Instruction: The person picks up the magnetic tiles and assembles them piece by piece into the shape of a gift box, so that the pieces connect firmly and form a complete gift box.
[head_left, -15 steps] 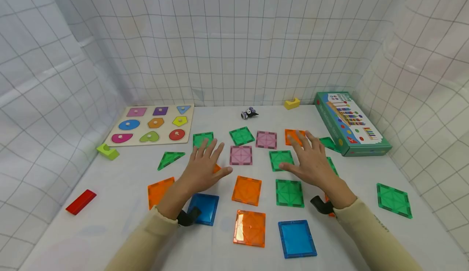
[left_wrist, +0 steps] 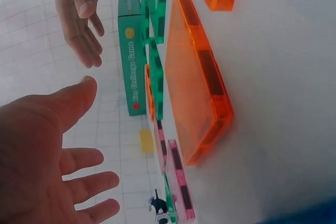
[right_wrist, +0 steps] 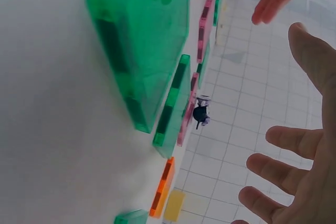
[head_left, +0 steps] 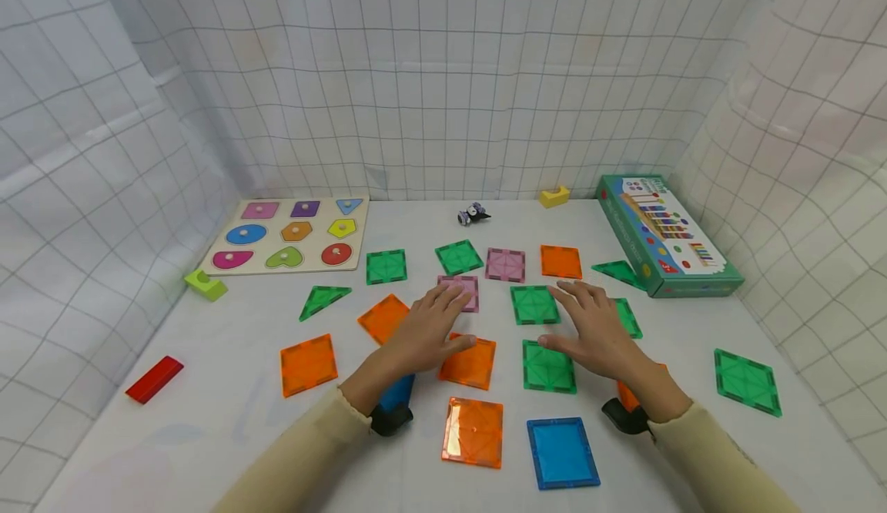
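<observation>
My left hand (head_left: 427, 330) hovers palm down over the tiles, fingers spread and holding nothing. Its fingertips overlap a pink square tile (head_left: 470, 295) in the head view, and its thumb overlaps an orange square tile (head_left: 473, 367). To the right, my right hand (head_left: 597, 330) hovers likewise with nothing in it, between a green square tile (head_left: 533, 305) and another green tile (head_left: 629, 318). Below its thumb lies a green square tile (head_left: 549, 368). Both wrist views show bare, loosely extended fingers above the tabletop. A blue tile (head_left: 398, 394) is partly hidden under my left wrist.
More magnetic tiles lie about, including an orange one (head_left: 473, 432), a blue one (head_left: 563, 453) and a green one (head_left: 747, 382). A shape puzzle board (head_left: 315, 255) stands back left, a green game box (head_left: 682, 286) back right. A red block (head_left: 155, 379) lies far left.
My left hand has moved right and toward me, uncovering an orange tile and a green tile. My right hand has shifted slightly toward me, off the far orange tile.
</observation>
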Action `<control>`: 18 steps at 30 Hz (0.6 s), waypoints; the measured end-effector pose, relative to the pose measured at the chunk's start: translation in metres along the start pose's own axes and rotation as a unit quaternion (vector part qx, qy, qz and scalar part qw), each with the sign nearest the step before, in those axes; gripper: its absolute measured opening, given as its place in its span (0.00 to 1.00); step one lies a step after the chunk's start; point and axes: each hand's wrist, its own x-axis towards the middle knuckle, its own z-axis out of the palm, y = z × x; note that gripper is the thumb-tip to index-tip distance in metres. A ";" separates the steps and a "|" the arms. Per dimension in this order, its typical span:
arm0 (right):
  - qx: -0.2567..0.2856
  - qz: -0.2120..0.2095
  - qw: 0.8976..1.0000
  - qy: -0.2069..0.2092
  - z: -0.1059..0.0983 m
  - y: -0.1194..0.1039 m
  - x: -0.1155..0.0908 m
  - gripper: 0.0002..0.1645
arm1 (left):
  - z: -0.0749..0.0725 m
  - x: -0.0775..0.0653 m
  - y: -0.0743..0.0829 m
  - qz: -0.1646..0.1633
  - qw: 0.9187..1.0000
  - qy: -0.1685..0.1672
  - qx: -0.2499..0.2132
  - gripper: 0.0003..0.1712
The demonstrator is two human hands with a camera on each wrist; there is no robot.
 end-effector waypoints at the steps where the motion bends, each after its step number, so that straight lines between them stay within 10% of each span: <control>1: 0.003 -0.002 1.000 0.002 0.002 0.002 -0.003 0.51 | 0.002 0.003 0.001 0.005 1.000 0.001 -0.008 0.42; 9: 0.013 -0.021 1.000 0.012 0.017 0.008 -0.026 0.48 | 0.014 0.036 0.015 0.020 0.999 0.000 -0.046 0.36; 18: 0.022 0.002 0.999 -0.023 0.020 0.011 -0.039 0.45 | 0.027 0.076 0.018 -0.037 0.991 0.005 -0.127 0.33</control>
